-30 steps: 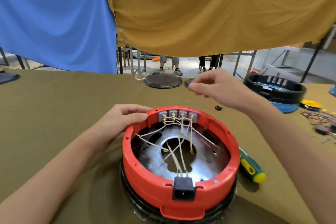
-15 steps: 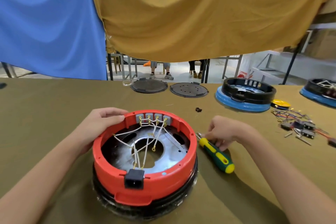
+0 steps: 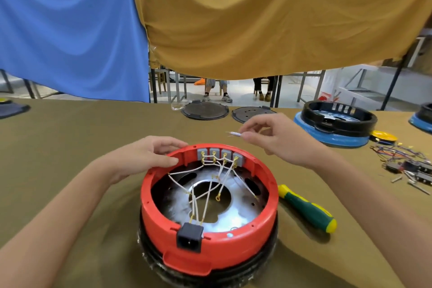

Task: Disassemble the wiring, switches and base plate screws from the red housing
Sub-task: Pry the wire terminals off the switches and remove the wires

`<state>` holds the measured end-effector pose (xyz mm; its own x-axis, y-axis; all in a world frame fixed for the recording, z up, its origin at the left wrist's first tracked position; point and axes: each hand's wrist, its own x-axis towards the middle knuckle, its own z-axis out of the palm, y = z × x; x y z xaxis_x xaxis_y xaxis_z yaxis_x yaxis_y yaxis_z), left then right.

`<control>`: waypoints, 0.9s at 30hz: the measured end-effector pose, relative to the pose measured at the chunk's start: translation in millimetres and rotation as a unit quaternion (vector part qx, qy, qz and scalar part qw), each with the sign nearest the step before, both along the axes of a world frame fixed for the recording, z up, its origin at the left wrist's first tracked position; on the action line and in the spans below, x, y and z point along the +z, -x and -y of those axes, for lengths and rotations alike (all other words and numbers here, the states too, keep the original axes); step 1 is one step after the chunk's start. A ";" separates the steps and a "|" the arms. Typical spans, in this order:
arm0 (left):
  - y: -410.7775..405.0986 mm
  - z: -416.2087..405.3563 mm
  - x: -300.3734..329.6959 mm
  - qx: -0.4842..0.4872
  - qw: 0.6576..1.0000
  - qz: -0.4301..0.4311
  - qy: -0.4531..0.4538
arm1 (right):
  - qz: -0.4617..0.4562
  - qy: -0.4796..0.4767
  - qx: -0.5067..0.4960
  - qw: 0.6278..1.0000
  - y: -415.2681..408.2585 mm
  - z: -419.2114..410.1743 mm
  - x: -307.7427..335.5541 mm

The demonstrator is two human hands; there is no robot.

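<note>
Your left hand (image 3: pixel 145 159) rested on the far-left rim of the red housing (image 3: pixel 210 236), fingers curled over the edge and thumb pressed against the inner wall, steadying it. The housing sat on a black base in the middle of the olive-covered table (image 3: pixel 70 147), directly in front of you, with its black power socket (image 3: pixel 189 237) facing you. Your right hand (image 3: pixel 280 142) was lifted above and just behind the far rim, thumb and forefinger pinching a short white piece (image 3: pixel 234 134), which looked like a bit of wire sleeve, though it was too small to be sure.

By my reading, the job was only begun. The four grey switches (image 3: pixel 218 154) stood in their row on the far wall, and the white wires (image 3: pixel 205 189) ran from their brass terminals across the metal base plate (image 3: pixel 210 208) down to the socket. One ring terminal (image 3: pixel 217 198) hung loose over the central hole, so at least one connection seemed undone. Whether any base plate screws were out, I could not tell. The green and yellow screwdriver (image 3: pixel 307 208) lay untouched on the cloth just right of the housing. Further right, a heap of loose wires and parts (image 3: pixel 406 161) lay well apart, near a blue and black housing (image 3: pixel 336 124)
</note>
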<state>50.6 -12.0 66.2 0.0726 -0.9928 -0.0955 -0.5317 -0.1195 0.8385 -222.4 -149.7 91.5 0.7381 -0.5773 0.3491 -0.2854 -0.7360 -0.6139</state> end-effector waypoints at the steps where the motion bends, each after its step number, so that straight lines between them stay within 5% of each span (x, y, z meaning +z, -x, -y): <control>1: -1.9 3.4 8.1 -0.021 0.999 0.042 -0.019 | 0.008 0.005 0.016 1.000 -11.7 -0.4 3.8; 4: 4.4 17.0 21.5 -0.017 0.990 0.141 0.013 | 0.038 -0.031 0.028 0.998 -42.9 4.1 9.0; 9: 25.4 29.2 -8.5 -0.006 0.973 0.179 0.146 | 0.128 -0.139 0.027 0.982 -65.9 18.0 -10.1; 16: 24.0 32.3 -15.3 0.037 0.929 0.300 0.216 | 0.140 -0.105 0.035 0.984 -79.5 22.3 -26.1; 22: 31.4 44.2 3.0 0.017 0.900 0.403 0.165 | 0.157 -0.020 0.056 0.986 -79.4 16.1 -31.9; 27: 36.2 41.0 -10.1 0.027 0.903 0.384 0.191 | 0.141 0.008 0.067 0.988 -78.7 12.3 -30.6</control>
<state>14.4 -53.0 56.1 0.0218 -0.9357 0.3521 -0.9758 0.0567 0.2110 -143.7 -162.0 60.9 0.6794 -0.4739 0.5602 -0.0033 -0.7655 -0.6435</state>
